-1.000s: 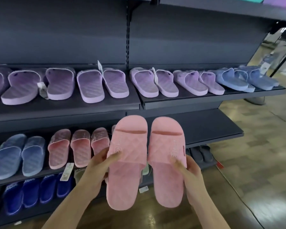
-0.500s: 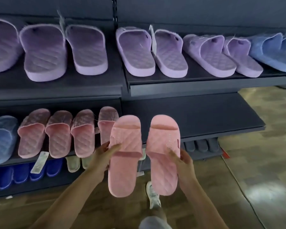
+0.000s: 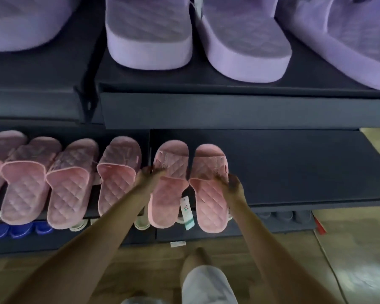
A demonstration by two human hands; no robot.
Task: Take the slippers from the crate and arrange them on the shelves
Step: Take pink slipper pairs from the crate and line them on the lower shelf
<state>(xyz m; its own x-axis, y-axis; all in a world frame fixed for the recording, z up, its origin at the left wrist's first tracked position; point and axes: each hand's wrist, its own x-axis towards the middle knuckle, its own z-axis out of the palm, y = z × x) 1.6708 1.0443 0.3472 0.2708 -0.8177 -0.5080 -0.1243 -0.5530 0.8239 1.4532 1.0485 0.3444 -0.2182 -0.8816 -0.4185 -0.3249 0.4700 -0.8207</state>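
Placing step, pair going onto the middle shelf.

- Far left: the pink row is sitting on that shelf, heels hanging over the near edge.
- Your left hand is gripping the left slipper at the strap's outer side, fingers curled over it.
- A tag is dangling between the pair.
- Your right hand is pinching the right slipper at its outer strap edge the same way.
- Both toes are pointing far, just right of the row. I can't tell if the soles are fully seated.
- Right of the pair, the shelf is showing bare.

Next, I'd guess: push both in level with the row, let go, then head back to the crate, which isn't in view.
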